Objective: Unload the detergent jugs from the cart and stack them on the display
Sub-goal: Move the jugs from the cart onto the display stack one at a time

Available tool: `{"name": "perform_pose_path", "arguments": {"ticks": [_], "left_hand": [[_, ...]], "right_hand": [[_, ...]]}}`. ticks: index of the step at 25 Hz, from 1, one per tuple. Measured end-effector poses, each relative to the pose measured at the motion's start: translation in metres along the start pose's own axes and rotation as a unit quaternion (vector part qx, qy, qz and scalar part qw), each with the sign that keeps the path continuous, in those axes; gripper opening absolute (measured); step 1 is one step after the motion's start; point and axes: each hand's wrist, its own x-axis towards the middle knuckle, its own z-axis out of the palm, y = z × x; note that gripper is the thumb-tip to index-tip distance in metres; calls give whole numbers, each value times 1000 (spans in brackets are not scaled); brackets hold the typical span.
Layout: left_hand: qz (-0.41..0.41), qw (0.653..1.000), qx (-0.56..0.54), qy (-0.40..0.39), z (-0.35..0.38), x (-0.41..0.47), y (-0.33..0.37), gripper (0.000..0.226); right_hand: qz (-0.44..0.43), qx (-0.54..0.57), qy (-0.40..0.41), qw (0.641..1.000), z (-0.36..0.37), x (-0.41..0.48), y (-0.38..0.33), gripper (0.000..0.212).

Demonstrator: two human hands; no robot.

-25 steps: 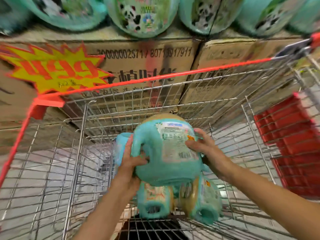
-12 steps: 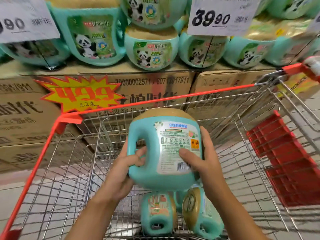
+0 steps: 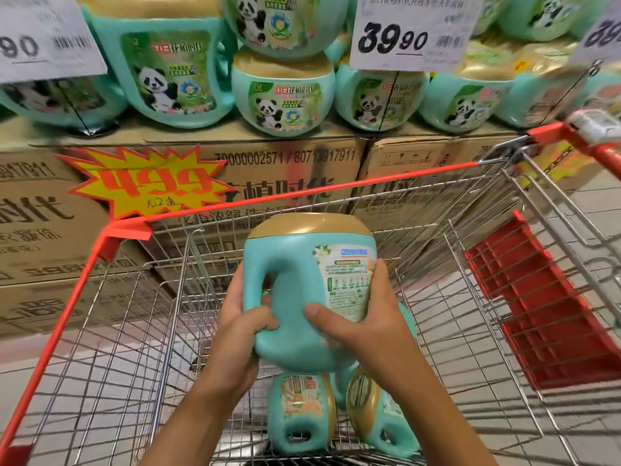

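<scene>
Both hands were on it, and the worry was plain: the jug [image 3: 304, 290] looked heavy and its smooth sides gave little to bite on. My left hand [image 3: 243, 326] was wrapped through the handle, fingers closed round it, thumb on the body. My right hand [image 3: 364, 326] was clamped flat on the labelled side, thumb across the front low down. If the right palm slid on that slick label, the weight would swing onto the left and the jug could twist out and drop onto the two jugs [image 3: 336, 408] lying on their sides in the cart [image 3: 302, 193], directly beneath it.

The other risk sat ahead. The display jugs [image 3: 284, 95] were piled on cardboard cartons [image 3: 285, 169], rounded bodies resting on rounded caps, with hanging price cards [image 3: 411, 31] in front. A careless set-down could nudge a neighbour off the stack or catch a card's wire, I judged.

The jug itself was held upright above the cart basket, gold cap up, between my palms, below and short of the display shelf, clear of the cart's red rim.
</scene>
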Motion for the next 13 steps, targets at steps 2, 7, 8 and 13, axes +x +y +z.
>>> {"name": "perform_pose_path", "arguments": {"ticks": [2,7,8,13], "left_hand": [[17,1000,10,-9,9,-5,4,74],[17,998,42,-34,15,-6,14,70],[4,998,56,-19,11,-3,15,63],[-55,991,102,-63,4,11,21,122]], "right_hand": [[-10,25,25,999,4,1,-3,139],[-10,269,6,963,-2,5,7,88],[-9,314,-15,949,-4,4,10,79],[-8,417,-92,904,-5,0,21,92]]}}
